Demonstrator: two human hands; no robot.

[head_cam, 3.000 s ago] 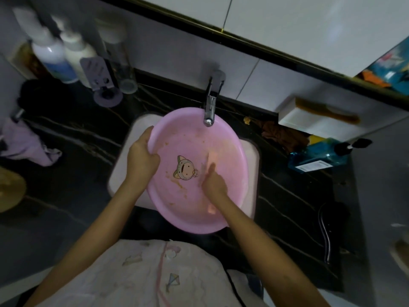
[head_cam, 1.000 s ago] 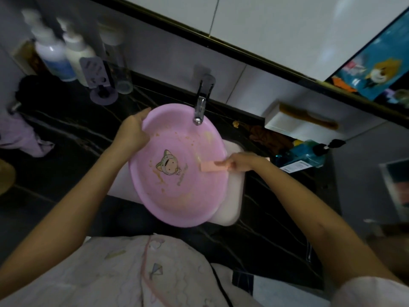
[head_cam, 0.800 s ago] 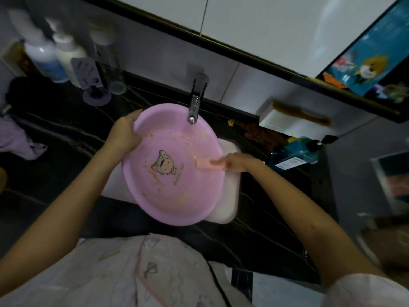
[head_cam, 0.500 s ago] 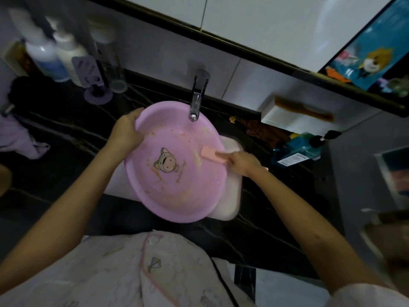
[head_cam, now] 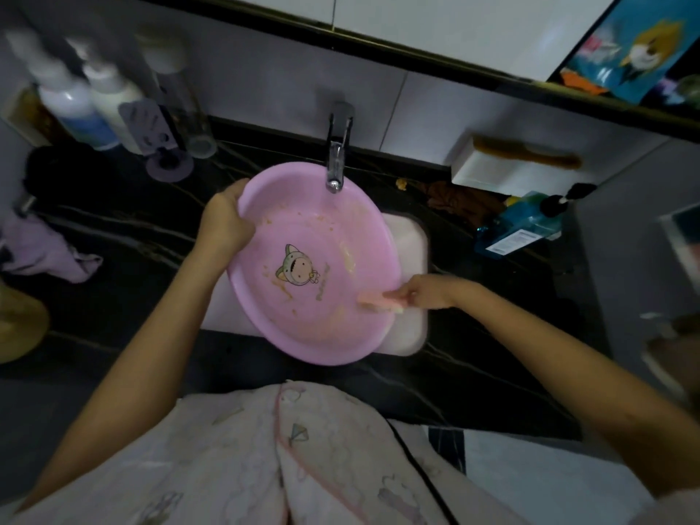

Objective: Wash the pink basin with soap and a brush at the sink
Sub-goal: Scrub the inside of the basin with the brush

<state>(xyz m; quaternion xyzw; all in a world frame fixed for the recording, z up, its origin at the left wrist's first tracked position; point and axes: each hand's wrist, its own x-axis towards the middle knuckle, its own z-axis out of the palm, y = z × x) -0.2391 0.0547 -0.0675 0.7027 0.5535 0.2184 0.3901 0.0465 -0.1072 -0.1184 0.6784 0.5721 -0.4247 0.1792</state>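
The pink basin (head_cam: 325, 225), with a cartoon print and orange-brown smears inside, lies tilted over the white sink (head_cam: 407, 244) under the metal tap (head_cam: 337, 161). My left hand (head_cam: 223, 221) grips its left rim. My right hand (head_cam: 424, 293) pinches a pink bar of soap (head_cam: 375, 302) and holds it against the basin's inner lower-right wall. No water shows at the tap. A brown brush (head_cam: 526, 151) lies on a white wall shelf at the right.
Dark marble counter (head_cam: 125, 259) surrounds the sink. Pump bottles (head_cam: 87, 104) and a purple holder (head_cam: 159, 145) stand at the back left, a lilac cloth (head_cam: 49, 252) at the far left. A blue bottle (head_cam: 522, 225) and brown rag (head_cam: 462, 200) lie right of the sink.
My right hand has slid the soap from the basin's upper right wall down to the lower right. The left hand keeps its grip on the rim.
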